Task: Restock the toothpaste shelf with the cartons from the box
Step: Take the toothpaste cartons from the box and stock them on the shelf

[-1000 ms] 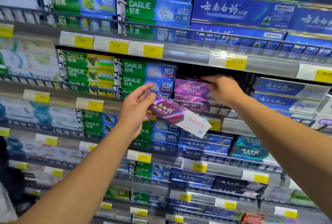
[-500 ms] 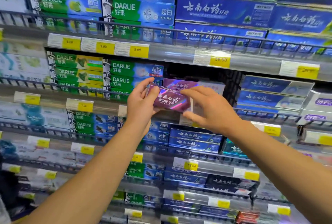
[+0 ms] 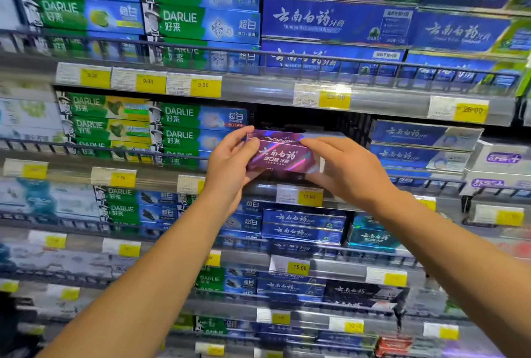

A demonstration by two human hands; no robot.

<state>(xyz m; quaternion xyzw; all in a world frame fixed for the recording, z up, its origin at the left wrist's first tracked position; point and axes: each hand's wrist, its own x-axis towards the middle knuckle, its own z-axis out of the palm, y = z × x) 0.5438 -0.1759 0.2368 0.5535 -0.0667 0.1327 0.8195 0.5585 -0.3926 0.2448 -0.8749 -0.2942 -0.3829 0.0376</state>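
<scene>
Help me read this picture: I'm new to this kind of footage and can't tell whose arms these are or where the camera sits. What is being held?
There is no machine here. A camera worn on a person's head looks forward and down, so the two bare arms are the wearer's own. The left hand and right hand each grip one end of a purple toothpaste carton, held level in front of a dark gap in the shelf. Green cartons stand left of the gap, blue cartons right of it. Yellow price tags line the shelf edges.
</scene>
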